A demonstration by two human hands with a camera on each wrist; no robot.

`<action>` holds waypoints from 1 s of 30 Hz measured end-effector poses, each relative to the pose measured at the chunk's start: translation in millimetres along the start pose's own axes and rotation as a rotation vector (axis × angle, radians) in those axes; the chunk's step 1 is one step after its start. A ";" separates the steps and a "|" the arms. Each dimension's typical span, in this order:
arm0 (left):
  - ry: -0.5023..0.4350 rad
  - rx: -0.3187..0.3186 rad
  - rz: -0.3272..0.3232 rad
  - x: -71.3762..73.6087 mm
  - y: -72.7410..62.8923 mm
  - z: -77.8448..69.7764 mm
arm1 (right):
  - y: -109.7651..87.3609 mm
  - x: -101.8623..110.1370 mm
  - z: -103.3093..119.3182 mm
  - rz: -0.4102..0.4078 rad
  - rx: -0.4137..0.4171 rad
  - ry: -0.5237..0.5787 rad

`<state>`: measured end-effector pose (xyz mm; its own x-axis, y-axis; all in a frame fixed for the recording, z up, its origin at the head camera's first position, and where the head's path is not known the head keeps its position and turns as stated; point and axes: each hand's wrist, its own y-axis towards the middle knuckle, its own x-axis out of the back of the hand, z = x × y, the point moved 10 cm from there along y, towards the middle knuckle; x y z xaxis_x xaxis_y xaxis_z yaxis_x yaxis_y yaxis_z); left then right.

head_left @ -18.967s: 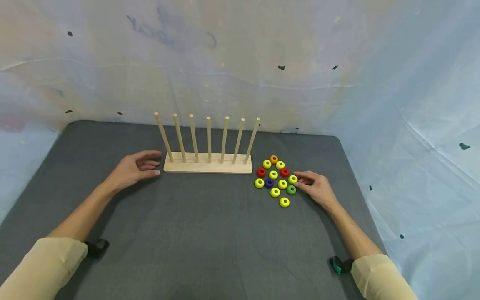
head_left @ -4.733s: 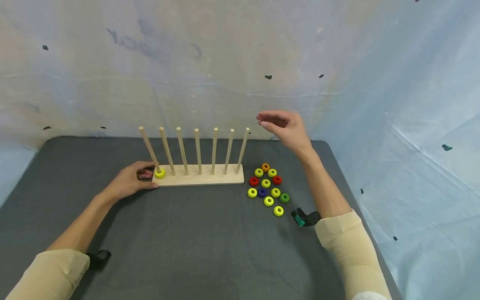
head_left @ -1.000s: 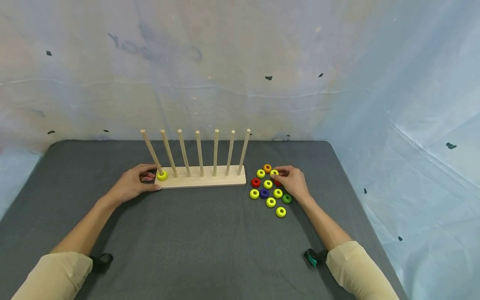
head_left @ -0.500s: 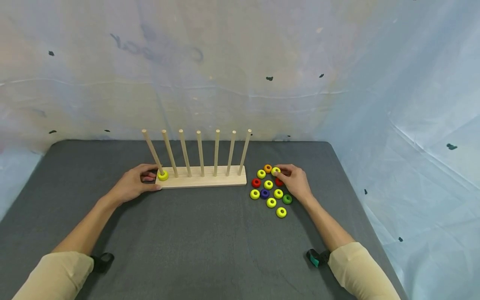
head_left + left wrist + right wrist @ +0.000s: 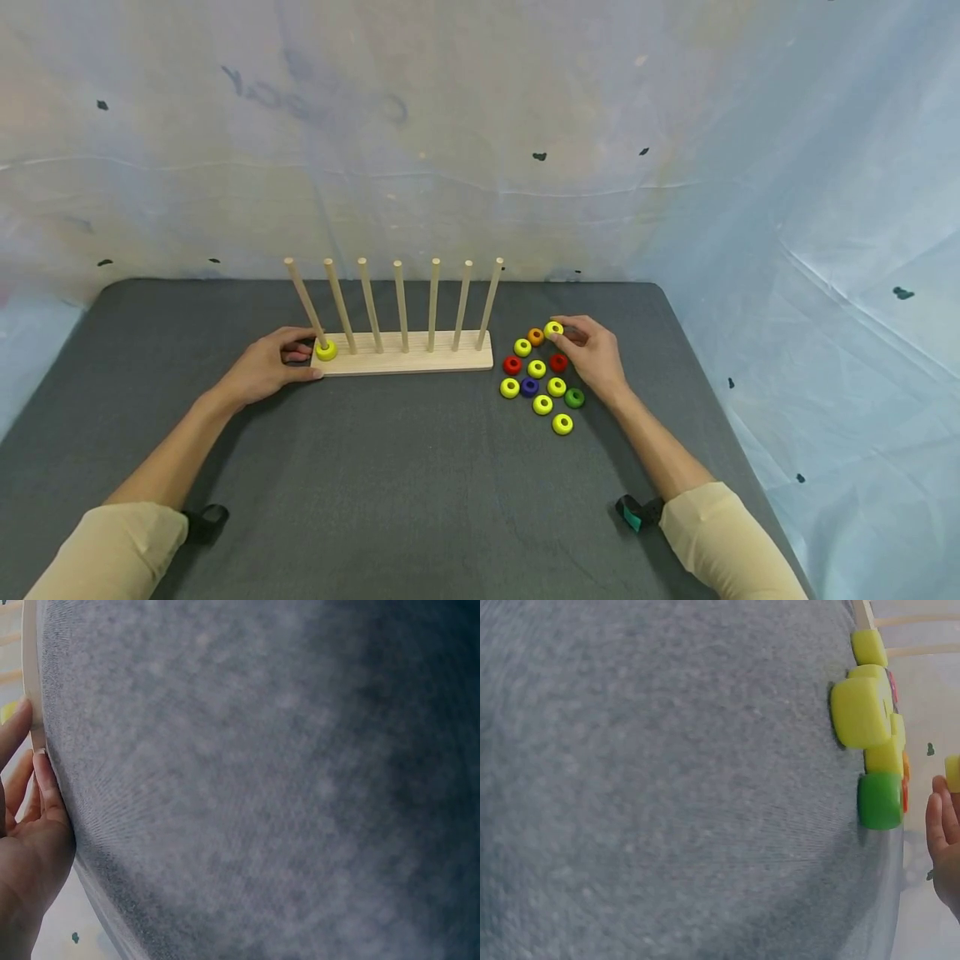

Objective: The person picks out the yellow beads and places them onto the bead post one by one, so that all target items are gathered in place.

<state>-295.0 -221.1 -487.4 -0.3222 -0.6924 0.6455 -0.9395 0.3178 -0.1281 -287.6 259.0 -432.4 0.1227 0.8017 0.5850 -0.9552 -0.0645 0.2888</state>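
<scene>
A wooden peg stand (image 5: 420,363) with a row of upright pegs stands left of centre in the head view. My left hand (image 5: 258,368) grips its left end, thumb at the front corner and fingers behind. One yellow ring bead (image 5: 327,357) sits at the foot of the leftmost peg. Between thumb and fingertips, my right hand (image 5: 597,358) pinches another yellow bead (image 5: 548,331). In the right wrist view that bead (image 5: 953,774) is raised clear of the table, partly cut off by the frame edge. The left wrist view shows fingers (image 5: 49,784) against the board's edge.
Right of the stand lies a loose group of beads: several yellow ones, an orange bead (image 5: 531,337), a red bead (image 5: 507,367), another red bead (image 5: 554,365), a blue bead (image 5: 525,390) and a green bead (image 5: 574,403). A dark grey cloth (image 5: 420,492) covers the table.
Since the oldest frame, a yellow bead has come onto the leftmost peg and my left hand has taken hold of the stand. Within the last second, my right hand has lifted a yellow bead.
</scene>
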 end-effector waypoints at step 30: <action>0.012 0.003 -0.015 1.6 -2.1 -2.8 | 12.8 10.9 74.7 0.070 0.011 0.193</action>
<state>-293.2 -221.1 -484.0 -0.3069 -0.6890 0.6566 -0.9445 0.3054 -0.1210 -278.4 222.5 -365.7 0.0013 0.8939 0.4482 -0.9564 -0.1297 0.2615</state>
